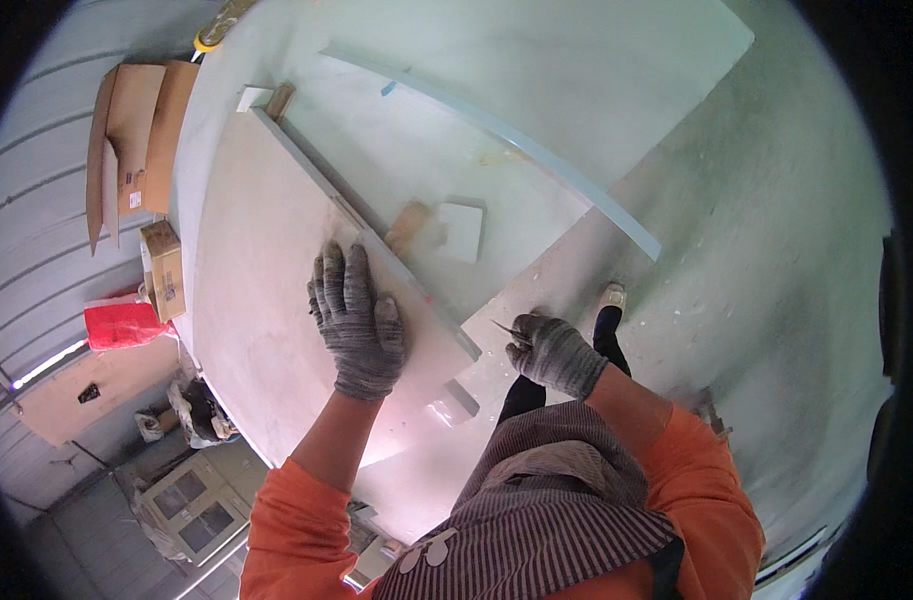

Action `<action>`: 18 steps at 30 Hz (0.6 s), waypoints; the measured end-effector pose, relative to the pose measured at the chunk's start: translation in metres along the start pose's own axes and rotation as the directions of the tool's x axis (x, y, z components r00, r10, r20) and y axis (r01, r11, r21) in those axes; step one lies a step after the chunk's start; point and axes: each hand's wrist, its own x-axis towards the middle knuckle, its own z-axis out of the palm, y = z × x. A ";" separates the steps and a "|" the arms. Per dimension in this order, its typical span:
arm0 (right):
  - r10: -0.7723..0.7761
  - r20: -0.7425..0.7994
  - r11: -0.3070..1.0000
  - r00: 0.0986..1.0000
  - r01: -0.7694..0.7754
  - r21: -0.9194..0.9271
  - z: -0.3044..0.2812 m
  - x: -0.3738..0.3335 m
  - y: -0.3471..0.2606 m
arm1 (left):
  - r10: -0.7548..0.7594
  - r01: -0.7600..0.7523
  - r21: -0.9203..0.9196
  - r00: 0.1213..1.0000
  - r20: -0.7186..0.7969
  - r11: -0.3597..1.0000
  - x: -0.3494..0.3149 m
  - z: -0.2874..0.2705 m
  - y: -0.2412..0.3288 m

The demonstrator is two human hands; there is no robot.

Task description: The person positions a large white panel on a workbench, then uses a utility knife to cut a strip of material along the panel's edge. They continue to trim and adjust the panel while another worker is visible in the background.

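My left hand (359,330), in a grey knit glove, lies flat with fingers stretched out on a large pale panel (267,290). Its fingertips are close to the long raised strip (327,180) along the panel's right edge. My right hand (560,355), gloved alike, is off the panel near its lower right corner. Its fingers are closed around a thin, dark, pointed tool (504,329) whose tip points left toward the panel. Most of that tool is hidden in the glove, so its kind is unclear.
Beyond the panel, a long light-blue strip (517,140) lies across the pale tabletop (617,60) and juts past its edge. A brown block (409,228) and a white square piece (461,232) lie nearby. Cardboard (137,140) and a red bag (125,325) are at left.
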 end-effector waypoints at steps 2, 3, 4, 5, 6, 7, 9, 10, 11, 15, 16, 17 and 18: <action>0.175 0.150 0.966 0.973 -0.199 0.163 -0.006 -0.012 -0.001 | -0.007 0.007 -0.002 1.000 -0.013 1.000 -0.002 0.000 -0.001; 0.164 0.168 0.960 0.972 -0.196 0.199 -0.011 -0.016 -0.005 | -0.009 0.009 -0.007 1.000 -0.024 1.000 -0.003 0.000 -0.001; 0.136 0.122 0.940 0.983 -0.167 0.297 -0.015 -0.021 -0.014 | -0.030 0.030 0.001 0.999 -0.011 1.000 -0.004 0.000 -0.001; 0.113 0.099 0.909 0.989 -0.143 0.391 -0.020 -0.025 -0.024 | -0.022 0.022 -0.004 0.999 -0.037 1.000 -0.004 0.000 -0.001; -0.054 0.031 0.953 0.998 0.042 0.300 -0.028 -0.026 -0.034 | -0.033 0.033 0.001 0.999 -0.043 0.999 -0.004 0.000 0.000; -0.094 0.028 0.962 0.995 0.084 0.261 -0.037 -0.027 -0.044 | -0.043 0.044 0.003 0.998 -0.050 0.999 -0.003 -0.001 0.001; 0.239 0.271 0.798 0.933 -0.347 0.492 -0.060 -0.039 -0.065 | -0.081 0.082 0.016 0.996 -0.044 0.997 -0.002 -0.003 0.003; 0.380 0.388 0.629 0.840 -0.542 0.558 -0.070 -0.045 -0.074 | -0.088 0.089 0.008 0.995 -0.052 0.996 -0.002 -0.004 0.005; 0.339 0.388 0.602 0.857 -0.515 0.610 -0.076 -0.045 -0.081 | -0.095 0.095 0.000 0.994 -0.062 0.995 -0.002 -0.005 0.006; 0.033 0.172 0.838 0.984 -0.121 0.531 -0.087 -0.043 -0.098 | -0.134 0.134 -0.001 0.987 -0.087 0.991 -0.007 -0.004 0.007; -0.147 0.078 0.919 0.986 0.107 0.380 -0.086 -0.039 -0.102 | -0.140 0.139 -0.009 0.985 -0.102 0.990 -0.007 -0.002 0.005; -0.325 0.033 0.931 0.945 0.314 0.186 -0.088 -0.036 -0.106 | -0.151 0.151 -0.006 0.982 -0.111 0.989 -0.008 0.001 0.003; -0.380 0.051 0.923 0.923 0.376 0.081 -0.089 -0.033 -0.111 | -0.164 0.165 -0.005 0.979 -0.118 0.986 -0.008 0.004 0.000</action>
